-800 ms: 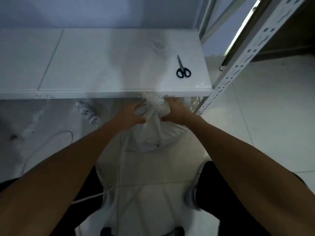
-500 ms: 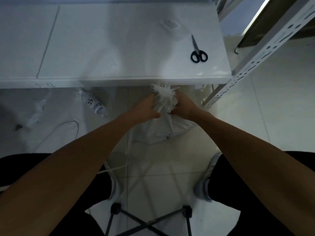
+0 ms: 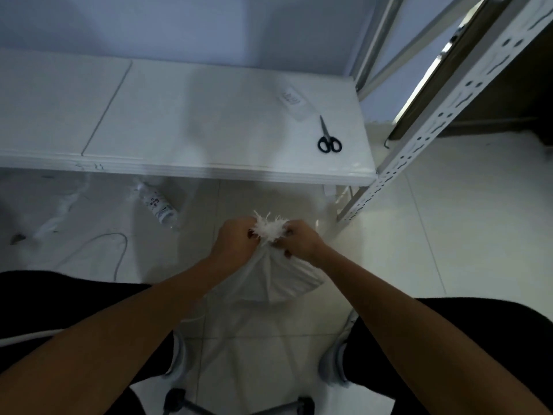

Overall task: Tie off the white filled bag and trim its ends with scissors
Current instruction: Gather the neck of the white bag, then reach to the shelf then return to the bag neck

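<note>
- White filled cloth bag (image 3: 276,278) hangs low at six o'clock, its frayed neck (image 3: 269,229) clenched by left hand (image 3: 236,242) and right hand (image 3: 300,242).
- Slackening either grip would probably loosen the gathered neck; any knot is hidden.
- Black-handled scissors (image 3: 328,138) lie at one o'clock; reaching leaves one hand holding.

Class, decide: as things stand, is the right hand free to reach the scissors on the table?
Probably not yet: the right hand grips the bag neck. Nothing blocks the scissors on the table.

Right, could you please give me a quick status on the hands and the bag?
Left hand and right hand both gripping the white bag at its neck. Frayed ends untrimmed. Scissors idle on the table. Nothing in the way.
</note>
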The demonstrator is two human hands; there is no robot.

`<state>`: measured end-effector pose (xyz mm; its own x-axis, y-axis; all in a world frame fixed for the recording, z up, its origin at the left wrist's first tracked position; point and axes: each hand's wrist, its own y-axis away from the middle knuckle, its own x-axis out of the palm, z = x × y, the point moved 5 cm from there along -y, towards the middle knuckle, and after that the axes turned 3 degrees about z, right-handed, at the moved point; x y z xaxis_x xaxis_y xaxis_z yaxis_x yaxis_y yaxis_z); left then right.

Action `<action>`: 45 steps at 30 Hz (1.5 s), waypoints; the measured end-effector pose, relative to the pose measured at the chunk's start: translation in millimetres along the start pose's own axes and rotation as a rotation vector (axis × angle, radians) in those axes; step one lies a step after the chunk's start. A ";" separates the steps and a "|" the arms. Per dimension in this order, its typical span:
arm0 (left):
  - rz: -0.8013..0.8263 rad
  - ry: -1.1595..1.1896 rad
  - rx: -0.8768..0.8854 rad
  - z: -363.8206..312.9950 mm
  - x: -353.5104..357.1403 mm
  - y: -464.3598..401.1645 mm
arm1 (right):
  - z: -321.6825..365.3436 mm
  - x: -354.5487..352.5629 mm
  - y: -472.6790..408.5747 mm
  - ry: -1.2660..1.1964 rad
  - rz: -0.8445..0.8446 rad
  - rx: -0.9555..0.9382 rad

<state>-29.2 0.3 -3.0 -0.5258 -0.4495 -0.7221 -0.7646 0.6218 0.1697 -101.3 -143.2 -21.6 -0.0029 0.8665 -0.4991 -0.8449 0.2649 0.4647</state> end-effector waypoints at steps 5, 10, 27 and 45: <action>0.183 -0.051 -0.070 -15.1 0.2 -14.3 | 16.3 13.5 -4.3 0.227 0.108 -0.087; 0.368 -0.226 -0.001 -37.1 -7.4 -30.5 | 37.3 -0.6 -20.5 0.500 0.313 -0.062; -0.023 0.371 0.060 -37.7 -81.7 -97.5 | 49.8 -200.5 -198.9 0.465 -0.579 0.030; -0.032 0.362 0.128 -70.7 -35.4 -188.6 | 65.1 -202.9 -214.9 0.819 -0.602 -0.001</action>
<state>107.3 -146.3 37.9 -0.6174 -0.6531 -0.4386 -0.7421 0.6685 0.0492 115.7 -348.4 27.5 0.0586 0.0331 -0.9977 -0.8274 0.5608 -0.0300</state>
